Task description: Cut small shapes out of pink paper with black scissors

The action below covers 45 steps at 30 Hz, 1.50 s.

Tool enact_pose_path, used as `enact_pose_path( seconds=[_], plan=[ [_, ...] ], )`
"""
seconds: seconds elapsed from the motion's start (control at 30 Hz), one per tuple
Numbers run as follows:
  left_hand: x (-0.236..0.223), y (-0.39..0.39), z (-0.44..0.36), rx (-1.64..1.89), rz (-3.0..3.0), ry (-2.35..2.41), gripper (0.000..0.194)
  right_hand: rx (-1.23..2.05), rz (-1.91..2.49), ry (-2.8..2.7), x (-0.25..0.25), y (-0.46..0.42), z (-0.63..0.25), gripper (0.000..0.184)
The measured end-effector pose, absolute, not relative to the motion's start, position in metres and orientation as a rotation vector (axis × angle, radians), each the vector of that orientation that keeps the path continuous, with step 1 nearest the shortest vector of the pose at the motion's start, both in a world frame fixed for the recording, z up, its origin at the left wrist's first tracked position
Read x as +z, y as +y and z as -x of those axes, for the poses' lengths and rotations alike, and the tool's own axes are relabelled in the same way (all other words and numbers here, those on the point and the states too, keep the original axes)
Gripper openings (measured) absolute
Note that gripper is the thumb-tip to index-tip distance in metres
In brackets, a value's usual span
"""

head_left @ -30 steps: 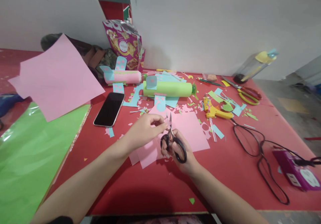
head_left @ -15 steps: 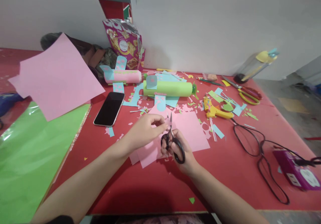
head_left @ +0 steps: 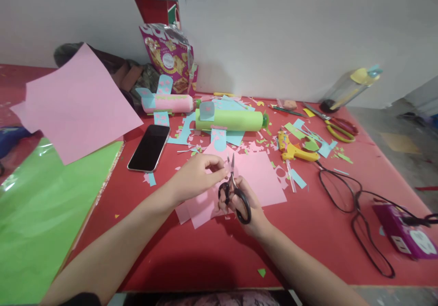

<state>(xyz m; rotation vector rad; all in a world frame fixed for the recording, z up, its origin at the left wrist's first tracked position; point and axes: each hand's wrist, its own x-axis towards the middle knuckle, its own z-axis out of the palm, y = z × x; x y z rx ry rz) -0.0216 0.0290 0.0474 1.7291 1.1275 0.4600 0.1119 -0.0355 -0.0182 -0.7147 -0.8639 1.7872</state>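
Observation:
My right hand (head_left: 248, 205) grips a pair of black-handled scissors (head_left: 242, 204), blades pointing away from me and slightly apart. Between finger and thumb, my left hand (head_left: 200, 176) pinches a small pink paper piece (head_left: 228, 169) that sits against the blades. Its outline blends with the pink paper sheets (head_left: 262, 178) lying beneath both hands. Just beyond, a green paper-covered bottle (head_left: 236, 120) with light-blue paper fins lies on its side. A pink paper-covered bottle (head_left: 174, 103) with blue fins lies behind it to the left.
A phone (head_left: 149, 148) and green sheets (head_left: 44, 219) are at left, a large pink sheet (head_left: 80, 105) above them. On the right lie a yellow glue gun (head_left: 297, 152), its cord, a purple box (head_left: 405, 233) and larger scissors (head_left: 338, 128). Paper scraps litter the red table (head_left: 191, 260).
Both hands have shifted very slightly left with the scissors and the pink paper piece. The blades remain a little apart, and the other things lie as before.

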Motion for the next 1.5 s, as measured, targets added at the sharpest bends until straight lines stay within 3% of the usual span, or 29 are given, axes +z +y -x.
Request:
enact_pose_path(
  seconds=[1.5],
  plan=[
    [0.0547,0.0319,0.0279,0.492,-1.896,1.187,0.017,1.791,0.702,-0.869,-0.0198,-0.0369,-0.1128,0.03]
  ],
)
